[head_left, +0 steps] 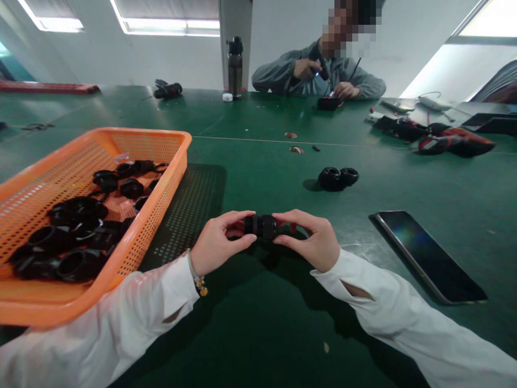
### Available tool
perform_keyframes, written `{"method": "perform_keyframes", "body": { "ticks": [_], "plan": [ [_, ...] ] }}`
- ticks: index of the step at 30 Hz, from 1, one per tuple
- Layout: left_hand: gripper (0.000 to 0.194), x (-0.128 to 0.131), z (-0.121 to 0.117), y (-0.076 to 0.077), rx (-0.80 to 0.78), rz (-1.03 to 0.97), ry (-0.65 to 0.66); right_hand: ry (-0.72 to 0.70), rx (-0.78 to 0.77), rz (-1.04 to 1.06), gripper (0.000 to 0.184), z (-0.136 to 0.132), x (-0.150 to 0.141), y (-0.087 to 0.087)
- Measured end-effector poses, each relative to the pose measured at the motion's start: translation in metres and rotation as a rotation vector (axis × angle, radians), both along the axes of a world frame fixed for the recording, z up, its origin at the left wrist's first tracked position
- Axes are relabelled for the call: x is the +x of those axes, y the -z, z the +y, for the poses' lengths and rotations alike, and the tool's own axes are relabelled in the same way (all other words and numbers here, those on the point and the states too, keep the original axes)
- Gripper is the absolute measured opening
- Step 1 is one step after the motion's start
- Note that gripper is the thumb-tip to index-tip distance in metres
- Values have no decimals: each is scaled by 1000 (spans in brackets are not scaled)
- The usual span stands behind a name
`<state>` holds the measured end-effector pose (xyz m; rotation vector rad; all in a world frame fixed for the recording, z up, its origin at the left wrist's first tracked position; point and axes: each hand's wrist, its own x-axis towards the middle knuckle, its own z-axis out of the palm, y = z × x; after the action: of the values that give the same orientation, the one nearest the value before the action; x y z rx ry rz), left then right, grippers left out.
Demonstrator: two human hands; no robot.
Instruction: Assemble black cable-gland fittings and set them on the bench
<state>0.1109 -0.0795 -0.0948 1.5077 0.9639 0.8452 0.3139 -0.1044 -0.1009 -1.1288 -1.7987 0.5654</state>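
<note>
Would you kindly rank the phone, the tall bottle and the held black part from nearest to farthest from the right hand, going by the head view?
1. Held black part: between the right hand and left hand.
2. Phone: off to the right.
3. Tall bottle: at the green table's far side.

Pale walls (283,37) — bright windows (169,16) upper left and right; broad green tabletop (258,178)

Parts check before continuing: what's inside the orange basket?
Inside the orange basket: a jumble of black parts, some with round openings, and a clear scrap, perhaps plastic, toward the far end. The right wall hides some parts partly; whatever lies beneath the pile can't be seen.
</note>
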Motion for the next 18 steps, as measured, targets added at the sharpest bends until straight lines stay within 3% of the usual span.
{"method": "perform_keyframes", "body": {
  "ticks": [18],
  "plan": [
    [43,0,0,-1,35,24,11,6,-48,8,26,0,0,-2]
  ]
}}
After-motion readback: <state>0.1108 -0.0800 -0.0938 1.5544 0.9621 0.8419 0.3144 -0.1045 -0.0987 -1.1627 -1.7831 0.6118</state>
